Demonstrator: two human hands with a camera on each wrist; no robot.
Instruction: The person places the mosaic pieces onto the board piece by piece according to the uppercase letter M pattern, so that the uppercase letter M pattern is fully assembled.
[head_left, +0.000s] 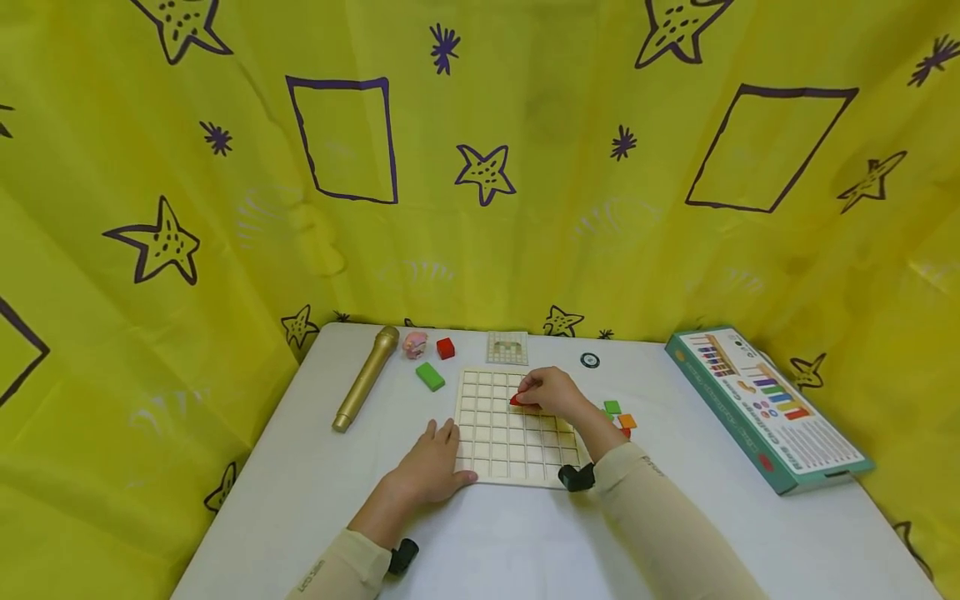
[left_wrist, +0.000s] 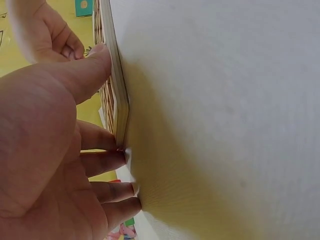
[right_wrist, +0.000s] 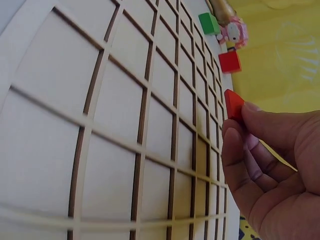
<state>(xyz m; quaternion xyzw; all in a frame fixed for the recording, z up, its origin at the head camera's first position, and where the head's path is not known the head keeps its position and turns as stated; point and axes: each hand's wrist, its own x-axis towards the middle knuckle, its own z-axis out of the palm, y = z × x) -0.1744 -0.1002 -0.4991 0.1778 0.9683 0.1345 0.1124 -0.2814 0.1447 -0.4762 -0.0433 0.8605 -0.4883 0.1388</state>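
Red block [right_wrist: 233, 106] pinched by right hand [head_left: 553, 392]; left hand [head_left: 429, 465] flat, steadying grid board [head_left: 501, 446].

Grid board in the middle of the surface, loose things around it

The grid board [head_left: 510, 429] lies flat at the centre of the surface [head_left: 495, 542]. The left hand [head_left: 431, 467] rests at the board's near left corner; the right hand [head_left: 551, 392] is over its far right part, pinching a small block [head_left: 517, 401]. To the board's left lies a microphone [head_left: 366, 377]; behind it stand a toy figure [head_left: 415, 343], a cube [head_left: 446, 348] and a card [head_left: 507, 347], with a flat block [head_left: 430, 376] just off its far left corner. Several blocks [head_left: 621, 415] lie just right of the board; a box [head_left: 765, 406] lies well apart at the right edge.
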